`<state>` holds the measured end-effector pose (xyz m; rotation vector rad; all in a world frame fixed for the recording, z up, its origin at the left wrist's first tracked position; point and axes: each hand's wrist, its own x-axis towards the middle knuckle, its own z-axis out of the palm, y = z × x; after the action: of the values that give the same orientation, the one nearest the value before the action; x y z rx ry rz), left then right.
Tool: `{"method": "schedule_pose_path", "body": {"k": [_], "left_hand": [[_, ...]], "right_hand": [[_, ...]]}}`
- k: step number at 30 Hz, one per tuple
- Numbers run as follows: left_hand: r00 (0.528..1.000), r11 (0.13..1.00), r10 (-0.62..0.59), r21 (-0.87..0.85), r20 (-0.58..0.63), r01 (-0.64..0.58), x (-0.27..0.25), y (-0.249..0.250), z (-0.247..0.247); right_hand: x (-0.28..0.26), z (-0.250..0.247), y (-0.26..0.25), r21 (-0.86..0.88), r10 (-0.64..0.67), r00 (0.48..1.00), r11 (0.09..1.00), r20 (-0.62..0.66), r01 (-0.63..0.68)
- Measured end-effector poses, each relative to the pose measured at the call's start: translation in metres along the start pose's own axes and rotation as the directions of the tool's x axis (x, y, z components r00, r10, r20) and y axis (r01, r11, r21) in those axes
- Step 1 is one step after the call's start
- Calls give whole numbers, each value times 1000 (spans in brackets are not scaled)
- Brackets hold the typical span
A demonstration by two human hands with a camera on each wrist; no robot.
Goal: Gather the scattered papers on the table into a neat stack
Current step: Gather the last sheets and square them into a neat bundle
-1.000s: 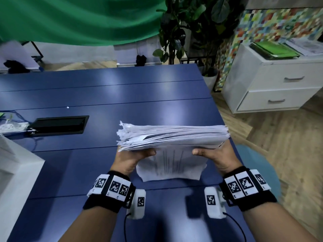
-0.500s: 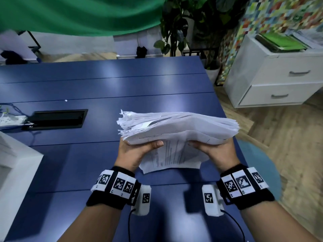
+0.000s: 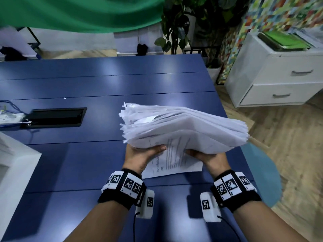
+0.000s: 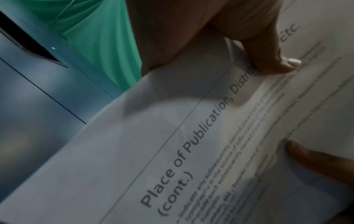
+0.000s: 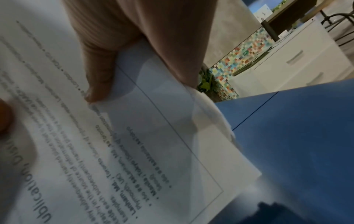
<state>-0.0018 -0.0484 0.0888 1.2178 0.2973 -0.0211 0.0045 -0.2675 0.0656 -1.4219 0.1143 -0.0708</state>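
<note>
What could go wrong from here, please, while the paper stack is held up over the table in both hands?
1. The paper stack is thick and ragged at its left edge, and the left hand and right hand grip only its near edge, so sheets might slide out.
2. The printed sheet hangs below the stack and could slip free or crease.
3. The stack's right end overhangs the blue table, so loose sheets might fall to the floor.
</note>
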Motion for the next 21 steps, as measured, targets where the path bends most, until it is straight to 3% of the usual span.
{"method": "schedule_pose_path", "body": {"k": [5,8,13,18,21], "left_hand": [[996,980,-57,185,-75,70,-12,-25,-2],[995,973,-81,213,-52,91,-2,-37,-5],[998,972,-51,233,40,40,19,-24,3],[974,958,-168,257,150,126,17,-45,-5],[981,966,-163,219,103,137,14,-63,3]], "right_hand": [[-9,-8,32,-113,113,993,987,-37,-117],[-2,-11,39,-152,158,987,976,-15,-159],[17,-18,4,-103,239,970,966,29,-235],[35,-35,-3,-10,309,951,951,-9,-309],[43,-42,1,84,325,945,943,-26,-322]]}}
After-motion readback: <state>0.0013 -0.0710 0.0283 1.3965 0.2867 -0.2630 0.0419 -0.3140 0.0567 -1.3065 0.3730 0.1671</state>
